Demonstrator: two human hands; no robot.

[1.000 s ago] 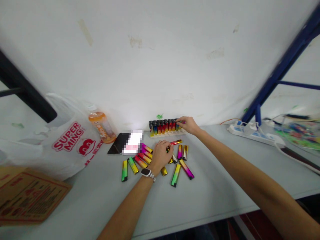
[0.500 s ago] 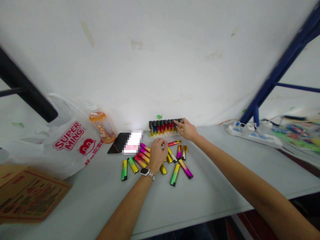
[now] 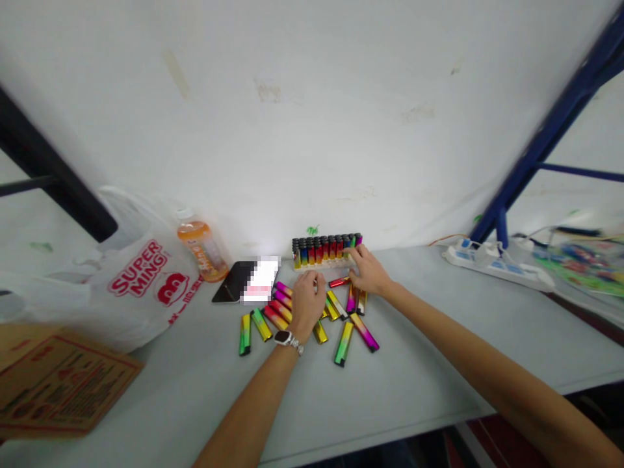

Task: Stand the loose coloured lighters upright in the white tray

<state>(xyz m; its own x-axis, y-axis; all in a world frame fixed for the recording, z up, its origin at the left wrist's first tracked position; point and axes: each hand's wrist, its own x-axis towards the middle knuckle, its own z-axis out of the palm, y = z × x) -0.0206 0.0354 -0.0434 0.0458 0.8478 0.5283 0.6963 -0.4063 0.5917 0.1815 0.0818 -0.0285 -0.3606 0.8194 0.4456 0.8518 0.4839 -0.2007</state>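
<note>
My left hand (image 3: 308,302), with a watch (image 3: 283,337) at its wrist, hangs over the loose lighters with its fingers curled in; whatever they hold is hidden. To its left lie pink and red lighters (image 3: 276,317). My right hand (image 3: 369,273) is at the right end of a tray (image 3: 324,264) of upright lighters (image 3: 325,248) in rows, thumb and index finger apart. Its lower fingers are close to a red lighter (image 3: 337,283) lying on the table. Nearer to me lie a green-yellow lighter (image 3: 344,344) and a yellow-magenta one (image 3: 365,333).
At left stand a white plastic bag (image 3: 146,279), an orange drink bottle (image 3: 202,250) and a cardboard box (image 3: 68,383). A phone (image 3: 234,281) lies beside the bottle. At right are a power strip (image 3: 497,265) and a blue metal post (image 3: 541,140). A wall runs behind the table.
My right hand has drawn down and back from the tray's top right end, uncovering green and purple lighters there. My left hand stays almost in place.
</note>
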